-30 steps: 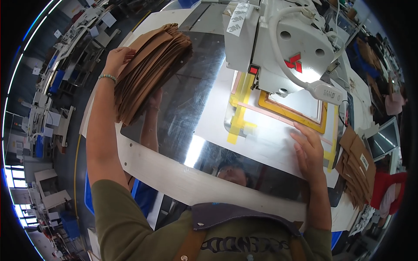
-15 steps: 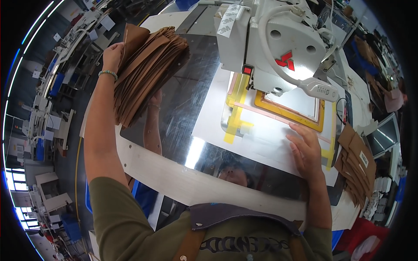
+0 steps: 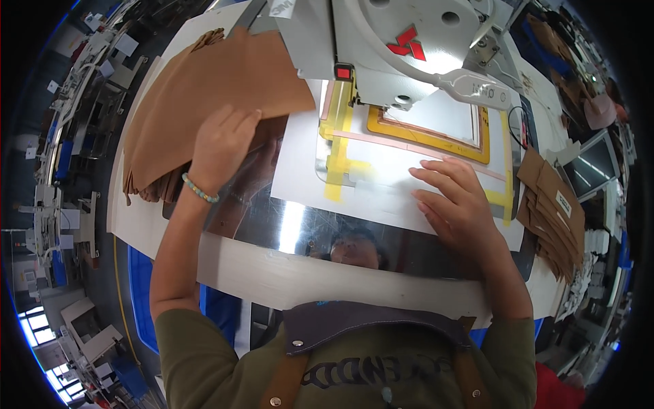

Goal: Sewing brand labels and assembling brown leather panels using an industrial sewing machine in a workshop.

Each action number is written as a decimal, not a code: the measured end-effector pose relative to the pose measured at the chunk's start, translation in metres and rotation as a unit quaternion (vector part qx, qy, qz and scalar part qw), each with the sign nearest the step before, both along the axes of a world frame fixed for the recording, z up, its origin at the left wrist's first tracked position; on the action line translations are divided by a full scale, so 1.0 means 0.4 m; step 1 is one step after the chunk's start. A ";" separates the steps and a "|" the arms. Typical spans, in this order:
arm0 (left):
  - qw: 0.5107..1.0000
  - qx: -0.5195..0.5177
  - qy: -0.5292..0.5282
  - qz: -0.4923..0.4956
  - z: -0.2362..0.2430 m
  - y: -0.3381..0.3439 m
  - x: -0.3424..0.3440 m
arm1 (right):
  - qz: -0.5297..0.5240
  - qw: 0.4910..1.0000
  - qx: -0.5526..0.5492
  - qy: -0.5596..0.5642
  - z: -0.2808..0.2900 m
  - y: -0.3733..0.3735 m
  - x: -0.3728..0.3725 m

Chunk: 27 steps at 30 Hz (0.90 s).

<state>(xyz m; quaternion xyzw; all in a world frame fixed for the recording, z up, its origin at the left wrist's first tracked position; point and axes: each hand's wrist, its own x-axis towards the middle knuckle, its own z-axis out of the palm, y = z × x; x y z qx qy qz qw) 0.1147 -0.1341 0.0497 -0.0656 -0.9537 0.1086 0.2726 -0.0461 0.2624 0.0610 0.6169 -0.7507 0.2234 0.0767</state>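
My left hand (image 3: 221, 146) pinches the near edge of a brown fabric panel (image 3: 269, 78), whose right corner reaches over the white sheet beside the sewing machine (image 3: 381, 71). Beneath the panel lies a fanned stack of brown fabric pieces (image 3: 146, 189), mostly covered by it. My right hand (image 3: 456, 201) hovers with fingers apart just in front of the yellow clamp frame (image 3: 436, 148) below the machine head, holding nothing. Yellow tape (image 3: 335, 177) and a pink strip edge the white sheet (image 3: 296, 177) under the frame.
A shiny metal plate (image 3: 310, 228) covers the near tabletop. More brown pieces (image 3: 555, 204) lie stacked at the right edge. A white cabled controller (image 3: 473, 88) hangs at the machine head. Blue bins (image 3: 141, 286) stand below the table. Other workstations line the left.
My left hand has moved right and nearer, drawing the top brown panel from the stack toward the machine. My right hand has shifted slightly and its fingers are more spread.
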 end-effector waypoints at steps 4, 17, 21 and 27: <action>0.994 0.048 -0.020 -0.093 -0.072 0.108 0.002 | 0.070 0.997 0.018 0.027 0.004 -0.064 0.016; 0.996 0.087 -0.018 0.001 -0.077 0.104 0.119 | 0.070 0.970 -0.034 0.231 -0.123 -0.356 -0.002; 0.990 0.055 -0.043 0.123 -0.077 0.020 0.257 | 0.071 0.964 -0.049 0.250 -0.121 -0.357 -0.007; 0.979 0.020 -0.072 0.188 -0.097 -0.067 0.341 | 0.058 0.955 -0.062 0.285 -0.113 -0.313 0.007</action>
